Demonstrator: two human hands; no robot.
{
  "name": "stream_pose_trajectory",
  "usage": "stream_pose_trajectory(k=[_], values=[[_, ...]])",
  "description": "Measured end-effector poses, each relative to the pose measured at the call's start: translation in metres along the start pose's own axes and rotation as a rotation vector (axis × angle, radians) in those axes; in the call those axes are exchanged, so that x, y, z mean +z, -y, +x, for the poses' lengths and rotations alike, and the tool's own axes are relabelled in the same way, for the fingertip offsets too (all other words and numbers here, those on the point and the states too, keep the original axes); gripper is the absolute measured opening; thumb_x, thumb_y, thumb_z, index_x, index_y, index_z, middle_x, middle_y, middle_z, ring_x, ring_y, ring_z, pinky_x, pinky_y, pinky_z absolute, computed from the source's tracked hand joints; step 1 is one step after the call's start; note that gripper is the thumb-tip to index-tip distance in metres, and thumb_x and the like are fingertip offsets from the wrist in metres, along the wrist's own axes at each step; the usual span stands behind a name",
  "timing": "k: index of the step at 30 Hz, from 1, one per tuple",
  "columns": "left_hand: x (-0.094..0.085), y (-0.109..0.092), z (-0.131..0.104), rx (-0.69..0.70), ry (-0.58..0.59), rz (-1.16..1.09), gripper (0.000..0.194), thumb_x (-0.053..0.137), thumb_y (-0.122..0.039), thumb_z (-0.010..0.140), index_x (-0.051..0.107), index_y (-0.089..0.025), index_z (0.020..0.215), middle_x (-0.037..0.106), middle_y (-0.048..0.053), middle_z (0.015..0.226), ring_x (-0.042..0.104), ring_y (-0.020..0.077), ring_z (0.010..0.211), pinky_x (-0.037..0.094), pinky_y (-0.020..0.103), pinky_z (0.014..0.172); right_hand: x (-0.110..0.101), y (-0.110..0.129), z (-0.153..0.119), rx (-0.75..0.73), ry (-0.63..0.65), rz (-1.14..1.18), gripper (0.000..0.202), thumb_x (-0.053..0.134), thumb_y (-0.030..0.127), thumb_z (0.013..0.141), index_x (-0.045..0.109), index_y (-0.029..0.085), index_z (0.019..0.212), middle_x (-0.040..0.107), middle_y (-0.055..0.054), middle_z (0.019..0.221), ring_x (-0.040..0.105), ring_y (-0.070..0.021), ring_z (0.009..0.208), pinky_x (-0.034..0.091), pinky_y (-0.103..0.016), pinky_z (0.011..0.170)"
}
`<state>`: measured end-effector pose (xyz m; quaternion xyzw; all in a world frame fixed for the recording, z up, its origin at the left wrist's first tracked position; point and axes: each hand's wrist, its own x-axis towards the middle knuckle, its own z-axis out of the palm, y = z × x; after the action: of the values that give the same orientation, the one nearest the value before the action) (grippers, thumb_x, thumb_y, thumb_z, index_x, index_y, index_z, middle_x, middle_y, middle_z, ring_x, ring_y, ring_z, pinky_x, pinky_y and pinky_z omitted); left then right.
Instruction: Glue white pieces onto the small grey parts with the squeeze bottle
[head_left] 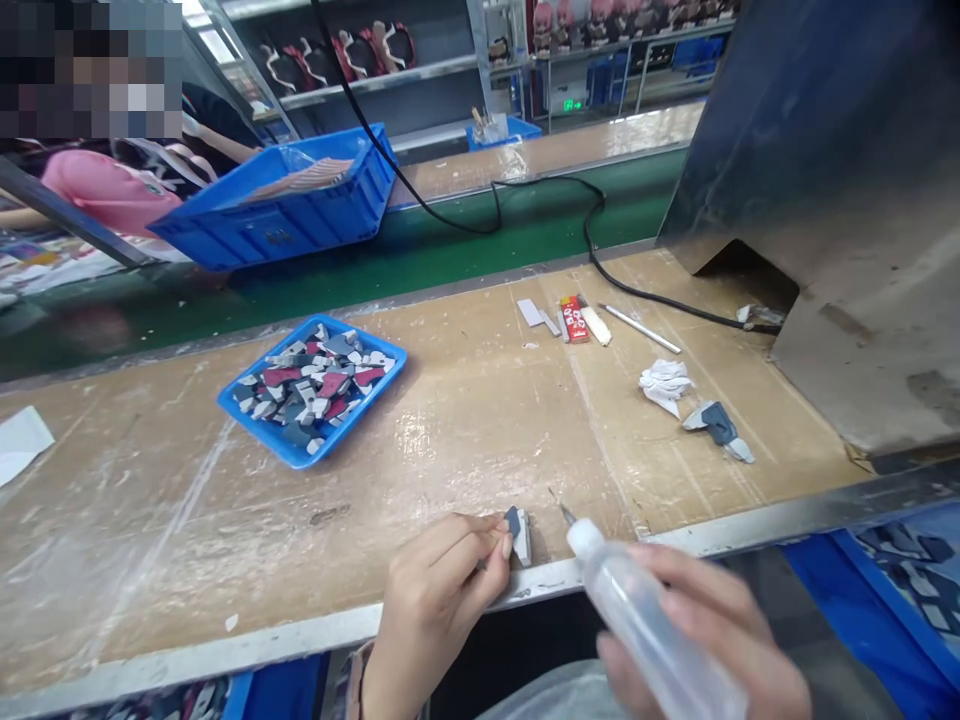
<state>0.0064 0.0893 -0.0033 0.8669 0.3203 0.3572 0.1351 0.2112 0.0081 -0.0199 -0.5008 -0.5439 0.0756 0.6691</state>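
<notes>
Two hands at work here, one thing in each! The left hand has thumb and forefinger pinched together on one grey-and-white piece, which pokes out past the fingertips, right by the table's near edge. And the right hand: fingers curled round one clear squeeze bottle, thumb side hidden, its single thin nozzle aimed up and left, just beside the piece and clear of it.

Out beyond the left fingers, away to the left, sits one blue tray heaped with small parts, too jumbled to number, but at least four dark red ones show among the grey and white. Further left of those fingers, one white sheet at the edge of view.

Now ahead of the right fingers: one crumpled white tissue, and just nearer, one loose grey-and-white part; whether it's a single solid piece, can't tell. Farther out from the same fingers, one slim white stick, one cream-coloured block, one red packet next to it, and two pale strips to its left.
</notes>
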Motion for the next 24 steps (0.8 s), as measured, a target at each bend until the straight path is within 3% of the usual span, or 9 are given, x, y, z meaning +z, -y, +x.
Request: stream_pose_trajectory(k=[3, 6, 8, 11, 14, 17, 21, 22, 24], values=[[-0.003, -0.001, -0.003, 0.033, 0.027, 0.059, 0.012, 0.057, -0.011, 0.098, 0.067, -0.016, 0.094, 0.073, 0.004, 0.089, 0.073, 0.0149, 0.087, 0.06, 0.023, 0.074, 0.005, -0.01, 0.013, 0.154, -0.001, -0.022, 0.037, 0.084, 0.018, 0.074, 0.061, 0.022, 0.103, 0.07, -0.007, 0.105, 0.073, -0.0206, 0.095, 0.064, -0.027, 0.072], [-0.006, -0.003, -0.009, 0.035, 0.059, 0.149, 0.013, 0.059, -0.02, 0.1, 0.068, -0.017, 0.107, 0.073, 0.006, 0.097, 0.071, 0.0198, 0.092, 0.061, 0.03, 0.076, 0.01, -0.023, 0.025, 0.465, 0.107, 0.127, 0.032, 0.08, 0.033, 0.082, 0.053, 0.023, 0.096, 0.071, -0.006, 0.099, 0.073, -0.019, 0.088, 0.061, -0.025, 0.069], [-0.006, -0.005, -0.013, 0.014, 0.07, 0.196, 0.018, 0.058, -0.024, 0.101, 0.067, -0.017, 0.114, 0.071, 0.007, 0.096, 0.07, 0.021, 0.092, 0.06, 0.032, 0.075, 0.012, -0.03, 0.03, 0.547, 0.133, 0.119, 0.037, 0.076, 0.043, 0.086, 0.053, 0.024, 0.107, 0.072, -0.008, 0.102, 0.073, -0.0209, 0.092, 0.06, -0.028, 0.071], [-0.003, -0.009, -0.014, -0.012, 0.067, 0.237, 0.023, 0.05, -0.023, 0.104, 0.063, -0.014, 0.121, 0.067, 0.007, 0.092, 0.067, 0.0194, 0.085, 0.057, 0.03, 0.07, 0.018, -0.036, 0.035, 0.541, 0.112, -0.05, 0.053, 0.073, 0.049, 0.085, 0.05, 0.025, 0.126, 0.071, -0.011, 0.114, 0.07, -0.0255, 0.105, 0.057, -0.039, 0.086], [0.001, -0.014, -0.014, 0.0, 0.031, 0.262, 0.025, 0.045, -0.022, 0.105, 0.061, -0.011, 0.122, 0.064, 0.007, 0.089, 0.063, 0.019, 0.079, 0.054, 0.031, 0.067, 0.022, -0.041, 0.038, 0.51, 0.184, -0.164, 0.061, 0.076, 0.049, 0.08, 0.05, 0.024, 0.13, 0.07, -0.013, 0.119, 0.068, -0.0302, 0.11, 0.051, -0.049, 0.095], [0.002, -0.02, -0.013, 0.052, -0.029, 0.267, 0.024, 0.046, -0.021, 0.105, 0.061, -0.01, 0.12, 0.064, 0.007, 0.088, 0.059, 0.0191, 0.08, 0.052, 0.031, 0.069, 0.016, -0.043, 0.033, 0.459, 0.229, -0.177, 0.066, 0.079, 0.049, 0.078, 0.049, 0.024, 0.132, 0.065, -0.014, 0.126, 0.063, -0.0321, 0.115, 0.047, -0.051, 0.098], [-0.004, -0.035, -0.01, 0.138, -0.109, 0.234, 0.023, 0.048, -0.024, 0.106, 0.063, -0.008, 0.114, 0.067, 0.008, 0.089, 0.058, 0.0187, 0.085, 0.051, 0.032, 0.078, -0.002, -0.025, 0.009, 0.141, -0.068, -0.098, 0.025, 0.068, 0.043, 0.093, 0.062, 0.024, 0.109, 0.063, -0.007, 0.104, 0.06, -0.0234, 0.101, 0.047, -0.038, 0.091], [-0.006, -0.04, -0.008, 0.169, -0.122, 0.217, 0.024, 0.047, -0.025, 0.106, 0.063, -0.008, 0.11, 0.068, 0.008, 0.088, 0.059, 0.0184, 0.084, 0.051, 0.032, 0.079, -0.005, -0.017, 0.003, 0.164, -0.046, 0.003, 0.023, 0.064, 0.045, 0.096, 0.064, 0.023, 0.104, 0.061, -0.005, 0.094, 0.061, -0.0207, 0.091, 0.048, -0.033, 0.083], [-0.01, -0.049, -0.002, 0.238, -0.119, 0.168, 0.028, 0.045, -0.029, 0.107, 0.064, -0.007, 0.105, 0.068, 0.007, 0.082, 0.059, 0.0171, 0.08, 0.051, 0.032, 0.075, -0.007, 0.0, -0.008, 0.492, 0.258, 0.384, 0.041, 0.061, 0.062, 0.093, 0.065, 0.022, 0.104, 0.059, -0.002, 0.079, 0.059, -0.0164, 0.07, 0.048, -0.028, 0.066]])
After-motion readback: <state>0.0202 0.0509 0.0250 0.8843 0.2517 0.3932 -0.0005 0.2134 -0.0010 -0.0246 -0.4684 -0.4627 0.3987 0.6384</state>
